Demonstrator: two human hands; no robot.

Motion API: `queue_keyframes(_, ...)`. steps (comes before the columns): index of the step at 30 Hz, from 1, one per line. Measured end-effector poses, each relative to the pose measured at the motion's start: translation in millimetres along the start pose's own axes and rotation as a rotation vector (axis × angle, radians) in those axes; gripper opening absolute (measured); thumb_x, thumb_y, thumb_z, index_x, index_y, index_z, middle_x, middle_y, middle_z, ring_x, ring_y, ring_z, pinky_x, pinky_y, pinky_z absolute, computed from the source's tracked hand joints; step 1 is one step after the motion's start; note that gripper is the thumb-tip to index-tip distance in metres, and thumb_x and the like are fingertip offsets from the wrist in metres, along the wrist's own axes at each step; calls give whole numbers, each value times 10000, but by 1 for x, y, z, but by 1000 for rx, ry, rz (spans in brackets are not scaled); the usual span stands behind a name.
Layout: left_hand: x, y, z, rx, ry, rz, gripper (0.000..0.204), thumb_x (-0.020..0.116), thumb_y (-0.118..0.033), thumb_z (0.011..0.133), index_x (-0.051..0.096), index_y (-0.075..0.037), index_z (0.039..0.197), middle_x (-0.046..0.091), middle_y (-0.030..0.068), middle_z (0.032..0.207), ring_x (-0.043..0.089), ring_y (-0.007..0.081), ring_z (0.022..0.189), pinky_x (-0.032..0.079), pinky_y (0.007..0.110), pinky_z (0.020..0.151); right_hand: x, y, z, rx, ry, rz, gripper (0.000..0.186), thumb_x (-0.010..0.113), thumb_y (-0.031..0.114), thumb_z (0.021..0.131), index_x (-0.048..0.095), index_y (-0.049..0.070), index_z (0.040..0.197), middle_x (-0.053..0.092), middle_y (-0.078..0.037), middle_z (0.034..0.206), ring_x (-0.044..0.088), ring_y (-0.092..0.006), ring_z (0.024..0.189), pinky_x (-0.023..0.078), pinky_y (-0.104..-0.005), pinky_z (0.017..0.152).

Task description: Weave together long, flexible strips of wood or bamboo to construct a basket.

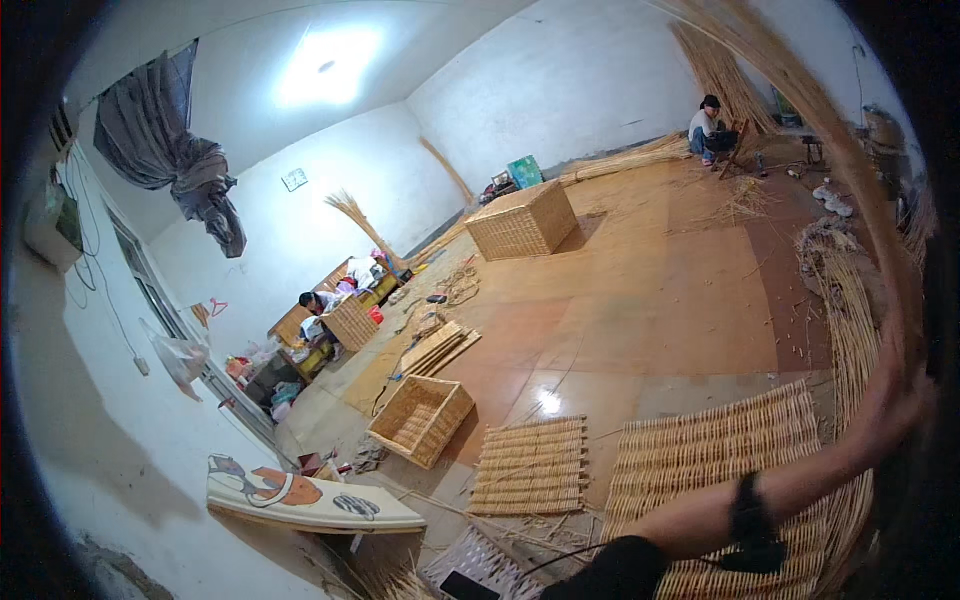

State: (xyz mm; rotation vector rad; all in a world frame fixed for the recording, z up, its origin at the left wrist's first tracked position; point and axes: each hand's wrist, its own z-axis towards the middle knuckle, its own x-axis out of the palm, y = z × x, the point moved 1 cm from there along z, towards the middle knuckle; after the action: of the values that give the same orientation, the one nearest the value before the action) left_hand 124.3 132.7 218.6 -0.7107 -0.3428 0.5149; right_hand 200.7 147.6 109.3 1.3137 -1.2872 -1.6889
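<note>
Currently clasping a cane bundle (868, 180) in the curled right hand (903, 395), with woven panels (715, 450) on the floor (670, 335) nearby; cannot tell the left hand's state, unseen.

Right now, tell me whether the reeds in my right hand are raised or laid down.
Raised: the reeds arc up from your right hand to the picture's top edge.
</note>
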Motion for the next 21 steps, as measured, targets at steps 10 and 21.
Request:
queue_keyframes(10,-105,-135,75,89,-275,-181,277,497,-339,883,479,-67,835,440,-10,582,425,58,475,345,208,406,4,31,-19,99,-8,-80,350,641,323,710,508,56,894,488,-17,644,463,-126,507,426,-307,479)
queue_keyframes(21,-114,-70,-88,-25,-314,231,153,567,-117,833,498,-27,935,547,77,758,547,167,722,460,315,676,111,-75,7,-238,169,380,534,606,430,769,464,27,1088,526,-135,1020,545,-275,895,456,-365,768)
